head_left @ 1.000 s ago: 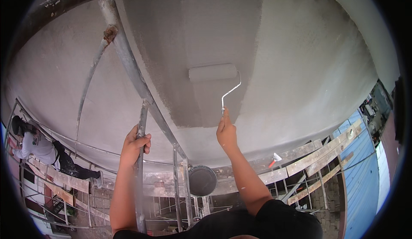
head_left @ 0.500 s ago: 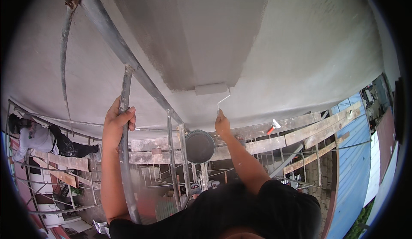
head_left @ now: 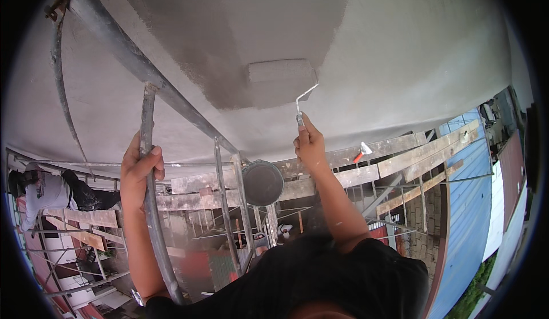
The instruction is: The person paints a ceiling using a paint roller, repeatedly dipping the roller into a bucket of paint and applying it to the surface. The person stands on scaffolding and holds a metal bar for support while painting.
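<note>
1. A pale grey wall (head_left: 412, 50) rises beyond plank scaffolding (head_left: 349, 177) in the head view, a darker band (head_left: 280, 21) running down it.
2. My right hand (head_left: 310, 145) is wrapped around the handle end of a paint roller (head_left: 279, 71), the nearer hand by far.
3. The roller's sleeve lies ahead of that fist and slightly left, seemingly against the band near its lower edge; its long axis runs left to right, across my forearm's line.
4. A bent wire frame (head_left: 307, 92) joins the sleeve's right end to my grip.
5. My left hand (head_left: 143, 167), well apart, is clamped on a steel pipe (head_left: 147, 110).
</note>
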### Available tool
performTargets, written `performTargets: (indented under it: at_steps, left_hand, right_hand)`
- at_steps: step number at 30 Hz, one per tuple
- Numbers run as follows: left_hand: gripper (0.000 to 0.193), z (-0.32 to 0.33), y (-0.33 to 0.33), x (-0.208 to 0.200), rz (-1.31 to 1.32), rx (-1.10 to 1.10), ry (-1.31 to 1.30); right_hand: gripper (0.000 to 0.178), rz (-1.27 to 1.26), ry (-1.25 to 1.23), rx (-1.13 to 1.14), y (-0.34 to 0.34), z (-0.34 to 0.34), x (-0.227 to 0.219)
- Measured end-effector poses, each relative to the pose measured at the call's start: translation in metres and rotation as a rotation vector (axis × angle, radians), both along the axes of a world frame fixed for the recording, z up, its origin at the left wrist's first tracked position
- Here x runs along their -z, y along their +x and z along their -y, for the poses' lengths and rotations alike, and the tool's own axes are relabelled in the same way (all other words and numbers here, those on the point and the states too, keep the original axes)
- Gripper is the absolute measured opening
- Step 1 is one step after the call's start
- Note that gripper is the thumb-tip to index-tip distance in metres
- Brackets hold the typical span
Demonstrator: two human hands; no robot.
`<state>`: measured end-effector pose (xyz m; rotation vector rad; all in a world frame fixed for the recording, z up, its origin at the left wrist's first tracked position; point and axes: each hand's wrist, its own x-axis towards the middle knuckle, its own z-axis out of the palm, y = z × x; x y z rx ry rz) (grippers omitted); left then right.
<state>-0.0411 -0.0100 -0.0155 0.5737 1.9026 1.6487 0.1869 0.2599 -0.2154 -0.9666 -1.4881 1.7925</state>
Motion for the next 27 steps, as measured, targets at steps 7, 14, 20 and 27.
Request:
performTargets:
  at_steps: [7, 14, 20, 27]
  left_hand:
    - [0.068, 0.002, 0.003, -0.003, -0.033, -0.038, -0.028]
    - [0.066, -0.016, 0.011, -0.018, -0.24, -0.044, -0.345]
    - [0.062, -0.021, 0.023, -0.015, -0.392, -0.164, -0.605]
    - [0.073, 0.017, 0.022, -0.024, -0.395, -0.282, -0.73]
  right_hand:
    - [0.049, -0.093, 0.166, -0.054, -0.006, -0.019, -0.065]
    - [0.033, 0.277, 0.312, -0.156, 0.074, 0.006, 0.094]
    - [0.035, 0.846, 0.299, -0.565, 0.11, 0.054, 0.265]
    - [0.033, 1.067, 0.074, -1.068, 0.004, 0.1, 0.47]
